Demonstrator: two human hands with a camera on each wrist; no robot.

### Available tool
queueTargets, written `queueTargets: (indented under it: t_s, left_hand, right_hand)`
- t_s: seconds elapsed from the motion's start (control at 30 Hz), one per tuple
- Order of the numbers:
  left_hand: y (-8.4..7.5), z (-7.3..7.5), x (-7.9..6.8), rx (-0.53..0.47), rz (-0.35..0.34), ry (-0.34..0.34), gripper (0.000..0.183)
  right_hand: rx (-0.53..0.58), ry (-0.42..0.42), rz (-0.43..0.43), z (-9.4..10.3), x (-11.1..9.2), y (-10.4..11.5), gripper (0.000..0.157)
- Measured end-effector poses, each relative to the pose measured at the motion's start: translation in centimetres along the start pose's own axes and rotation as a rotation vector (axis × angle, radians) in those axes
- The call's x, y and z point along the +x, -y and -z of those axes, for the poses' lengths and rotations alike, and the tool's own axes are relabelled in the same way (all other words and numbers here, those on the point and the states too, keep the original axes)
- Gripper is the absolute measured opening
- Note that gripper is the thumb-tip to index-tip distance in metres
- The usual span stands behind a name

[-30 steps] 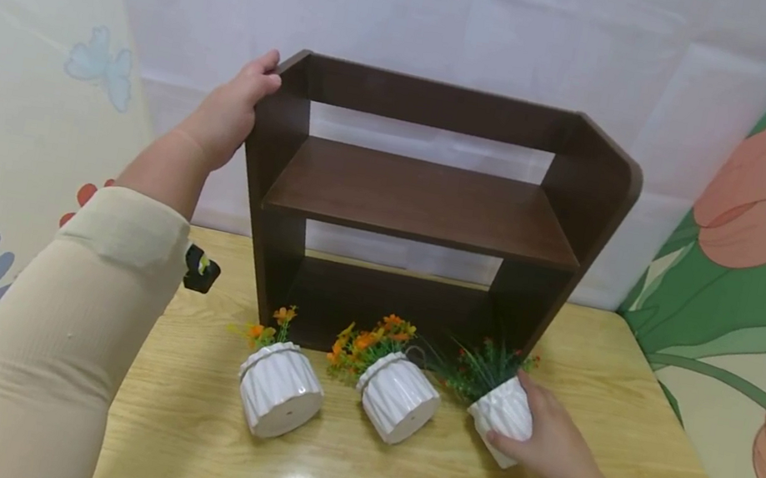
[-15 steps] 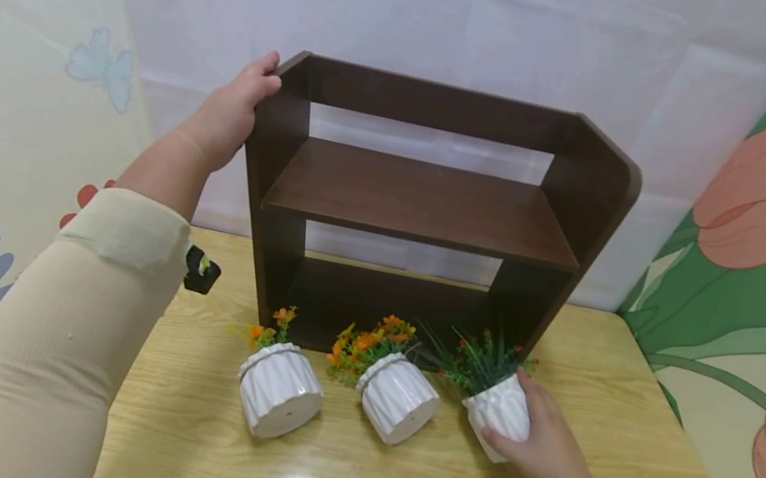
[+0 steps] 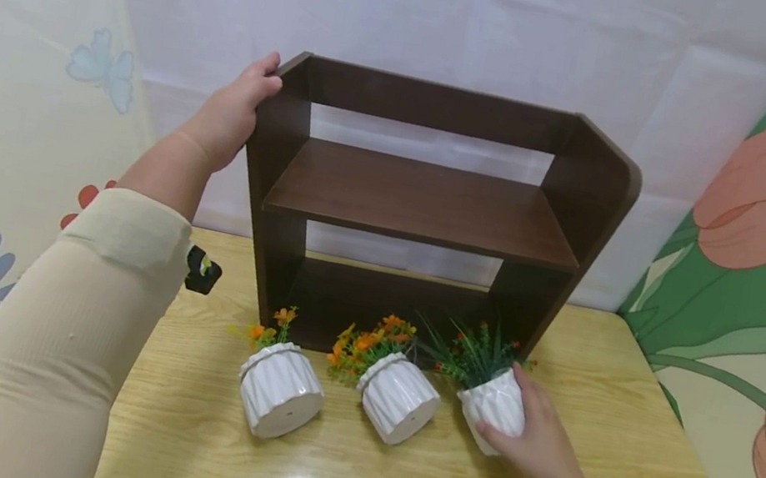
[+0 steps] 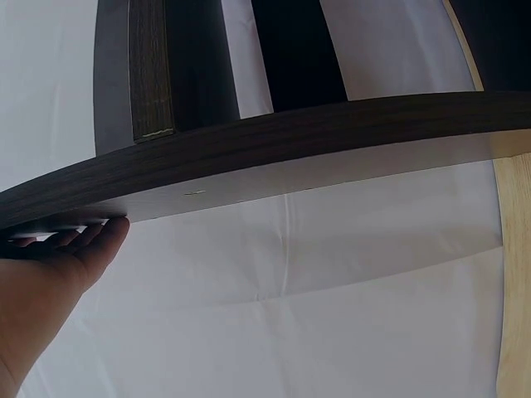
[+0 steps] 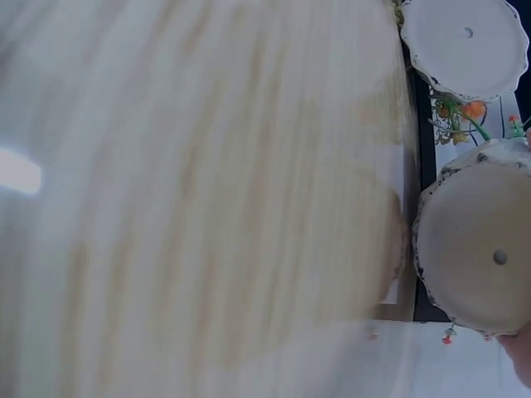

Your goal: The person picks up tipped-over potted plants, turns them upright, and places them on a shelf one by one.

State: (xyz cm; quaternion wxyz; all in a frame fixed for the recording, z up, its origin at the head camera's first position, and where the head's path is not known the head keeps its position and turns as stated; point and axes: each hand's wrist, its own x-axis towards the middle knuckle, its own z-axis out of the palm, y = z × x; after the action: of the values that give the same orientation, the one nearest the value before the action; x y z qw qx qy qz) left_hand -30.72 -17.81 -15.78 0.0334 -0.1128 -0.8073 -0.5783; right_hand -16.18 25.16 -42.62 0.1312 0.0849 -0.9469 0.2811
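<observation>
Dark shelf (image 3: 427,200) stood beyond my right hand (image 3: 540,439), orange-flowered pots (image 3: 397,400) to its left; it gripped white pot (image 3: 496,403) of greenery (image 3: 480,358). Left hand (image 3: 224,119) lay uncurled against shelf.

We can read no text, label, brand, number or sign in any of the three views. Between eight and nine o'clock in the head view, a small black piece (image 3: 202,273) bears a yellowish mark (image 3: 206,263), too small for us to make out.
</observation>
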Motion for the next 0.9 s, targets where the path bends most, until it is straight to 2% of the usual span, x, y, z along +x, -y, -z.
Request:
queueTargets:
  t_s: [0.47,0.9]
  left_hand:
    - [0.0,0.0,0.0,0.024,0.008,-0.006,0.058]
    - [-0.1,0.0,0.0,0.023,0.009,-0.001,0.058]
  right_hand:
    - [0.04,0.007,0.0,-0.5,0.6,-0.4,0.097]
    - [0.088,0.079,-0.026,0.3,0.2,-1.5,0.107]
